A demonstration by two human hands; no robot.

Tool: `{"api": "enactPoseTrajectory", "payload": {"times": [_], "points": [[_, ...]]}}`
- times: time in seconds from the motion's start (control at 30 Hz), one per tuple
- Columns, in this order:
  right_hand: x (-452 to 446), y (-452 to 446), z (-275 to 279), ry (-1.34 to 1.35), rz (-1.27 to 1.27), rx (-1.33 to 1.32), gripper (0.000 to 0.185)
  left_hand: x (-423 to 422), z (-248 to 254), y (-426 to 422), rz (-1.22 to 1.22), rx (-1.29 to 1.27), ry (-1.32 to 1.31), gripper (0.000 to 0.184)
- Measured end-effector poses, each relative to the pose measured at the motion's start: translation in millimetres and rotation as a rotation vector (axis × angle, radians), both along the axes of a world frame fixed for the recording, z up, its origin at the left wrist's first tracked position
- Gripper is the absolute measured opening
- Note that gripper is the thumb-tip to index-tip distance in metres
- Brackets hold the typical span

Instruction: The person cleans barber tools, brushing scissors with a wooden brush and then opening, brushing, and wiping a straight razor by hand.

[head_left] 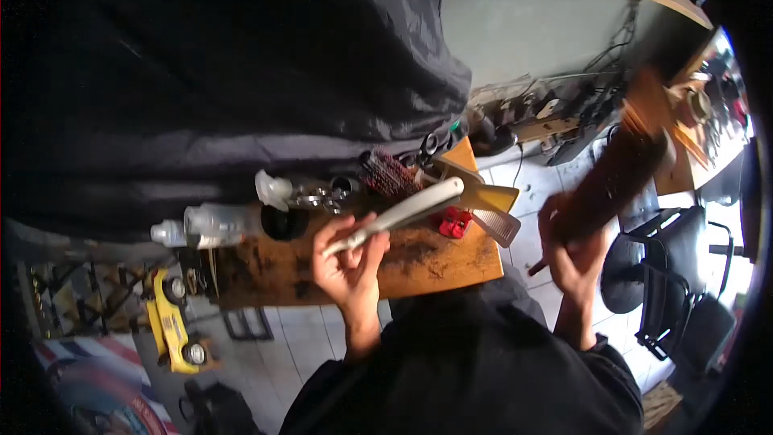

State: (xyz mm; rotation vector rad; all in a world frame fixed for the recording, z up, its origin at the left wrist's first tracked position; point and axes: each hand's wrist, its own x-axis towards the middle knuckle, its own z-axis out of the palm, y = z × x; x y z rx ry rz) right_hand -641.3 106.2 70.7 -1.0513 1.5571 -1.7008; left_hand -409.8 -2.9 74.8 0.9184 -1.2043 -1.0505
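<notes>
My left hand (348,270) pinches a long, slim white straight razor (415,203), which looks folded, and holds it slanted above a wooden counter (419,267). In my right hand (576,254), fingers are wrapped round a dark brown brush (616,177). The brush points up and to the right and is smeared by motion, so its bristles are not clear. Beneath and beyond the razor are a small red object (456,223), a flat yellow piece (495,196) and a round hairbrush (388,175). Dark hair clippings lie on the counter.
Clear plastic bottles (216,221) stand at the counter's left, beside a dark cup (282,223). Black cloth (241,72) hangs behind. A yellow toy car (169,326) is at lower left. A black chair (676,258) stands on the tiled floor at right.
</notes>
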Motion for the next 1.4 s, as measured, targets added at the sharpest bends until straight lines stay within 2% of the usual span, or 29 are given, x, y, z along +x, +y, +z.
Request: {"api": "enactPoseTrajectory", "payload": {"times": [0.03, 0.07, 0.13, 0.17, 0.2, 0.27, 0.33, 0.47, 0.53, 0.6, 0.63, 0.7, 0.73, 0.93, 1.0, 1.03, 1.13, 1.27, 1.3, 1.33, 1.4], "points": [[-1, -16, 6, -0.039, -0.071, -0.100, 0.026, -8, 2, 1, 0.038, -0.044, -0.036, 0.039], [-13, -32, 27, 0.111, 0.020, 0.035, 0.032, -15, 0, 1, 0.126, -0.158, -0.105, 0.037], [-27, -49, 14, 0.110, 0.097, 0.078, 0.037, -22, -1, 2, 0.202, -0.311, -0.277, 0.032], [-29, -57, 0, 0.068, 0.078, 0.037, 0.035, -26, 3, 2, 0.232, -0.318, -0.337, 0.033], [-31, -63, -2, 0.072, 0.102, 0.149, 0.035, -31, 8, 2, 0.257, -0.322, -0.399, 0.033], [-33, -74, -6, 0.087, 0.183, 0.157, 0.036, -35, 14, 2, 0.299, -0.271, -0.504, 0.026], [-33, -82, -3, 0.060, 0.248, 0.134, 0.033, -40, 18, 1, 0.269, -0.296, -0.751, 0.021], [-34, -93, -1, 0.029, 0.296, 0.113, 0.028, -55, 22, 3, 0.199, -0.284, -0.765, 0.025], [-34, -92, -2, 0.034, 0.306, 0.081, 0.026, -64, 35, 0, 0.140, -0.333, -0.944, 0.025], [-33, -92, -2, 0.056, 0.294, 0.025, 0.023, -67, 32, -4, 0.140, -0.354, -1.003, 0.022], [-33, -92, -3, 0.054, 0.301, 0.022, 0.023, -70, 33, -2, 0.147, -0.353, -1.007, 0.022], [-33, -92, -5, 0.013, 0.345, 0.078, 0.021, -75, 36, 1, 0.151, -0.059, -0.842, 0.020], [-34, -90, -4, 0.012, 0.350, 0.077, 0.021, -74, 34, -3, 0.159, -0.113, -0.876, 0.019], [-33, -90, 2, 0.015, 0.411, 0.128, 0.020, -80, 42, -7, 0.132, -0.043, -0.860, 0.021], [-32, -92, -1, 0.016, 0.401, 0.100, 0.019, -80, 46, -7, 0.092, 0.056, -0.800, 0.031], [-32, -92, -2, 0.015, 0.406, 0.100, 0.019, -77, 44, -8, 0.072, 0.014, -0.828, 0.042], [-33, -92, -5, 0.041, 0.448, 0.161, 0.018, -75, 50, -10, 0.066, 0.071, -0.826, 0.045], [-34, -92, -15, 0.074, 0.443, 0.092, 0.018, -71, 44, -10, -0.030, 0.030, -0.796, 0.044], [-34, -92, -17, 0.082, 0.443, 0.096, 0.018, -72, 40, -11, -0.018, -0.008, -0.762, 0.034], [-34, -92, -15, 0.081, 0.440, 0.097, 0.018, -73, 42, -11, -0.021, -0.008, -0.763, 0.034], [-35, -91, -8, 0.027, 0.427, 0.157, 0.018, -77, 48, -9, 0.170, 0.085, -0.821, 0.020]]}}
